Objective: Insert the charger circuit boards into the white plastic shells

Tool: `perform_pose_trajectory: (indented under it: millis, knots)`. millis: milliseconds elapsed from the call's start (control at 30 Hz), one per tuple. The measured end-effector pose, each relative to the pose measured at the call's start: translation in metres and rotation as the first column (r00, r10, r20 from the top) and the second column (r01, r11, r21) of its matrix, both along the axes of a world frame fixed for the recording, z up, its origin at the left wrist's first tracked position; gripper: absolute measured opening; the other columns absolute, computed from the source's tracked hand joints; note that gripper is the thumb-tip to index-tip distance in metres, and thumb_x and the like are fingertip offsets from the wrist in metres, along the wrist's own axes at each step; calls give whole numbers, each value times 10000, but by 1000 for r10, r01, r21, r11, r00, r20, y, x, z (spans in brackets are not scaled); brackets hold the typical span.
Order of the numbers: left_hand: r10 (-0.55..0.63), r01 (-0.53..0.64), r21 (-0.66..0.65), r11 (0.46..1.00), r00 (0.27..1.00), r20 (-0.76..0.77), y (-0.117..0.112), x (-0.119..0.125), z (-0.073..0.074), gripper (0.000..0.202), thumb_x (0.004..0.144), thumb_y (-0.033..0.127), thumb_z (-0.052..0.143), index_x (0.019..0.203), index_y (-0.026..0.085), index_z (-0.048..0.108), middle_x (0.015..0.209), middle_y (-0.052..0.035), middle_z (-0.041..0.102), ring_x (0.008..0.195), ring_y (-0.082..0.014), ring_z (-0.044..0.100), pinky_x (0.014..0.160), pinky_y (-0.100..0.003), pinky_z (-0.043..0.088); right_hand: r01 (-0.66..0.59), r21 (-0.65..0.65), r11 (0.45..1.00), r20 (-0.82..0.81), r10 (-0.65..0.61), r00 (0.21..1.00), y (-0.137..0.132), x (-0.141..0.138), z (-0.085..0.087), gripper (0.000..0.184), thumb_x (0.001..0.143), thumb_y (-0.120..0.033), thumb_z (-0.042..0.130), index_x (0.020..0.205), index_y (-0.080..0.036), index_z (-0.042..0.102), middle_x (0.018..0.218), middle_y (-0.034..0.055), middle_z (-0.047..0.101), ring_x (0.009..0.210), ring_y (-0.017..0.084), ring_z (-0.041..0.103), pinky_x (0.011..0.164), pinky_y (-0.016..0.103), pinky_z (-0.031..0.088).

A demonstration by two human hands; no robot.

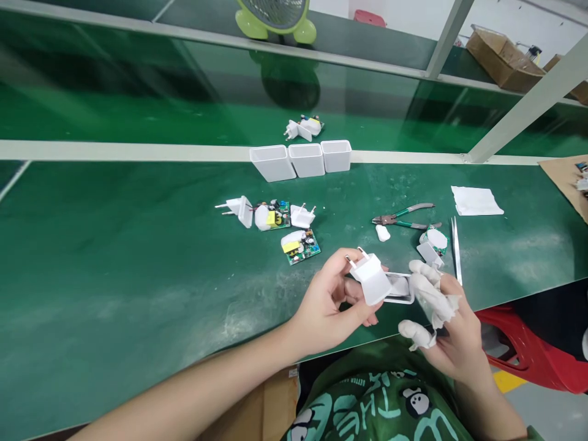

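A green desk (151,245) is crossed by a white rail (138,151); beyond it, a green fan (275,12) and an open cardboard box (505,61) are seen at the upper edge. Three white casings (307,161) are aligned side by side at the rail, open ends up. Behind them, a plug-and-board assembly (305,127) is placed.

A white two-pin plug head (374,283) is held in front of the body, above the near edge of the desk, by the left hand (328,306), its fingers closed around the part and the pins directed up and to the left. A hand-level casing (407,299) is located directly right of the plug head, its opening exposed. The right hand (462,337) is positioned at the right end of this casing, its fingers (430,297) covered in white wrapping and the thumb spread well apart from them; whether the casing is touched cannot be told.

On the desk, one circuit board (275,217) is flanked by two loose plug heads (239,211); a second board (301,246) is laid nearer. To the right, green-handled cutters (407,212), a small white lump (382,233), a coated board (434,241), tweezers (456,251) and a white sheet (476,201) are laid.
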State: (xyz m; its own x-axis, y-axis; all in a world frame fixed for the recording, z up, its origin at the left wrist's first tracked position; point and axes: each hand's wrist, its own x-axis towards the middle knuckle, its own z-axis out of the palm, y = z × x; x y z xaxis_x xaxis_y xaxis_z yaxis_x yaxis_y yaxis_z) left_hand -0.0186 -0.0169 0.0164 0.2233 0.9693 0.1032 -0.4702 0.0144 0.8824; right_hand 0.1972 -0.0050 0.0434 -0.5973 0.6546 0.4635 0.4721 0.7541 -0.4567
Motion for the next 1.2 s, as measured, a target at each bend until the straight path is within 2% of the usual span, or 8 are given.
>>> perform_pose_trajectory:
  millis: [200, 333, 467, 567, 667, 800, 967, 1200]
  knots:
    - [35, -35, -5, 999, 999, -28, 0, -1, 2, 316, 920, 254, 682, 1072, 224, 406, 876, 2, 633, 548, -71, 656, 524, -133, 563, -3, 122, 993, 96, -9, 995, 2, -10, 0, 497, 939, -193, 612, 1416, -105, 505, 1356, 223, 524, 1222, 353, 507, 996, 521, 482]
    - [55, -56, -20, 998, 997, -52, -1, 0, 1, 340, 907, 281, 695, 1070, 205, 406, 794, 3, 621, 522, -93, 649, 497, -145, 553, -22, 81, 996, 38, 19, 999, 2, -11, 0, 535, 912, -141, 619, 1433, -157, 499, 1276, 196, 564, 1159, 335, 541, 935, 506, 521]
    - [40, -42, -29, 999, 997, -66, -2, 0, -1, 371, 896, 312, 709, 1074, 204, 402, 796, -4, 625, 499, -97, 641, 478, -155, 547, -37, -138, 990, -31, 33, 999, -1, -8, 1, 540, 935, -179, 610, 1457, -195, 474, 1344, 165, 544, 1201, 300, 538, 1007, 473, 492]
    - [29, -27, 22, 999, 998, -59, -3, 1, -2, 358, 920, 322, 680, 1103, 212, 392, 818, -14, 637, 539, -108, 660, 510, -168, 559, -77, -385, 920, -179, 8, 984, -7, 0, -2, 524, 996, -261, 519, 1504, -230, 394, 1420, 133, 513, 1270, 288, 522, 1064, 484, 460]
    - [29, -25, 82, 996, 998, -49, -4, 1, -2, 354, 933, 303, 662, 1128, 223, 378, 893, -43, 668, 570, -103, 664, 539, -172, 559, -134, -470, 872, -330, -33, 944, -13, 6, -9, 577, 1016, -289, 493, 1555, -248, 288, 1464, 117, 485, 1330, 277, 492, 1106, 490, 437]
    - [46, -41, 138, 990, 998, -37, -5, 0, -2, 341, 928, 262, 664, 1122, 223, 387, 984, -74, 677, 593, -94, 651, 549, -176, 547, -140, -402, 905, -308, 10, 951, -14, 6, -12, 610, 978, -241, 548, 1544, -240, 318, 1470, 125, 483, 1334, 303, 487, 1094, 526, 445]
    - [62, -55, 196, 979, 998, -31, -8, -2, -1, 335, 936, 262, 639, 1172, 220, 405, 1156, -129, 632, 632, -93, 643, 578, -201, 558, -25, -252, 967, -194, -25, 981, -12, -1, -7, 733, 845, -56, 650, 1496, -282, 401, 1346, 109, 571, 1216, 290, 548, 1022, 514, 496]
    - [89, -82, 245, 966, 996, -16, -10, -2, 0, 337, 926, 263, 621, 1214, 206, 454, 1191, -145, 613, 666, -107, 622, 582, -214, 543, -22, -197, 980, -226, -24, 974, -14, -5, -5, 693, 822, 7, 613, 1444, -254, 454, 1187, 105, 625, 1136, 260, 582, 956, 431, 540]
